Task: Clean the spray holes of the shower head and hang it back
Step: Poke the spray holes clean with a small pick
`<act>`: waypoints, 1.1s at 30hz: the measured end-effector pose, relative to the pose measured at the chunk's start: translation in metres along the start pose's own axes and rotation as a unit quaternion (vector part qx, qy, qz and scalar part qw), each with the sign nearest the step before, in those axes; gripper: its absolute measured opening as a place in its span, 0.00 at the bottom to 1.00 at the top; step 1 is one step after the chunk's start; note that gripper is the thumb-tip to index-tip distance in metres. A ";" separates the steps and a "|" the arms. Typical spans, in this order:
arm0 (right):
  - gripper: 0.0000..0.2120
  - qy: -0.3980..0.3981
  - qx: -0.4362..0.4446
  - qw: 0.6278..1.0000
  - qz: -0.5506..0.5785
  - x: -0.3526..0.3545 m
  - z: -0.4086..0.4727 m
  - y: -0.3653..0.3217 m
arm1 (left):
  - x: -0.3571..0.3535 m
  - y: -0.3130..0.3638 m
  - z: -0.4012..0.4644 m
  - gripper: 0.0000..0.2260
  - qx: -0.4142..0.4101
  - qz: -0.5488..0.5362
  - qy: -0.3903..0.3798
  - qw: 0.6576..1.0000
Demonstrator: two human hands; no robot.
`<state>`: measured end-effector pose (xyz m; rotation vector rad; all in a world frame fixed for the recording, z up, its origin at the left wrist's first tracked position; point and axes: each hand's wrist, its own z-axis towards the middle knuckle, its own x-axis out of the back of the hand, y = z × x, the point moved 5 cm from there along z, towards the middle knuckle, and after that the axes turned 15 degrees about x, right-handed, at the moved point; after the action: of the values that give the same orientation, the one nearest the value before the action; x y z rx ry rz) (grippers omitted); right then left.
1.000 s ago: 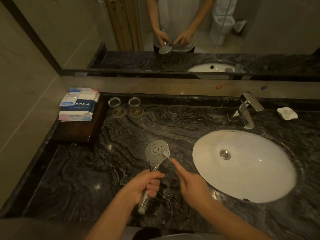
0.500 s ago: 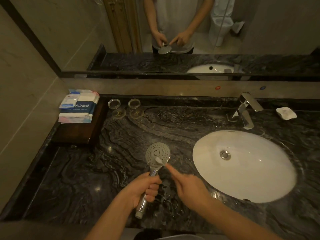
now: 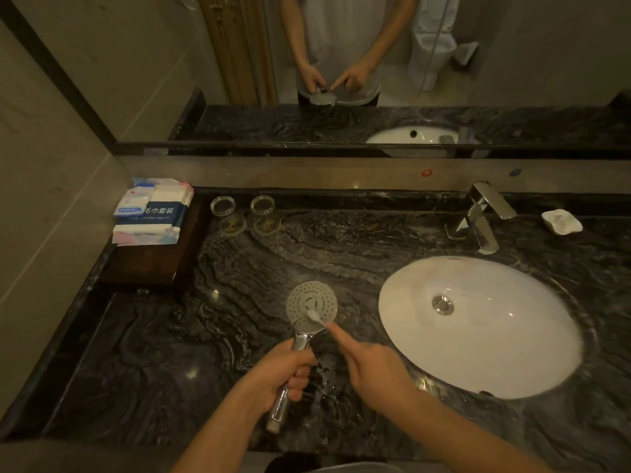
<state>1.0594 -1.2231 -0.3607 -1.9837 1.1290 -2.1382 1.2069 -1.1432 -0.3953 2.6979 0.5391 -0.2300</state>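
A chrome shower head (image 3: 311, 303) with a round grey spray face points up above the dark marble counter (image 3: 170, 353). My left hand (image 3: 285, 373) is shut on its handle, whose end sticks out below my fist. My right hand (image 3: 370, 367) holds a small white toothbrush (image 3: 316, 317), index finger stretched along it. The bristle end rests on the lower part of the spray face. Most of the brush handle is hidden under my hand.
A white oval sink (image 3: 478, 322) lies to the right, with a chrome faucet (image 3: 483, 216) and a white soap dish (image 3: 561, 221) behind it. Two glasses (image 3: 242, 204) and packaged towels (image 3: 152, 211) on a dark wooden tray (image 3: 150, 264) stand at the back left. A mirror (image 3: 341, 63) spans the wall.
The brush tip has slid from the right edge of the spray face down to its lower middle. My left hand has kept the shower head nearly still.
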 end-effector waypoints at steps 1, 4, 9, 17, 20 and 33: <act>0.33 0.021 -0.017 1.000 0.001 0.006 0.003 0.006 | 0.000 0.000 0.001 0.08 -0.001 -0.005 0.001 1.000; 0.31 0.074 -0.079 0.994 0.025 0.026 0.012 0.025 | -0.002 0.001 0.002 0.09 0.003 -0.009 -0.004 1.000; 0.33 0.035 -0.029 0.998 0.036 0.017 0.004 0.010 | -0.004 0.004 0.001 0.09 0.001 -0.011 -0.007 1.000; 0.29 0.093 -0.076 0.991 0.057 0.026 0.014 0.031 | -0.006 0.005 0.000 0.09 -0.001 0.015 0.001 1.000; 0.30 0.075 -0.060 0.993 0.075 0.023 0.011 0.023 | -0.007 0.007 0.000 0.09 -0.006 0.020 0.007 1.000; 0.30 0.061 -0.062 0.992 0.088 0.018 0.010 0.020 | -0.011 0.005 -0.001 0.08 -0.004 0.045 0.031 0.999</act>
<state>1.0553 -1.2508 -0.3556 -1.7420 1.4307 -2.1724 1.1991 -1.1511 -0.3906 2.7218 0.4345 -0.1208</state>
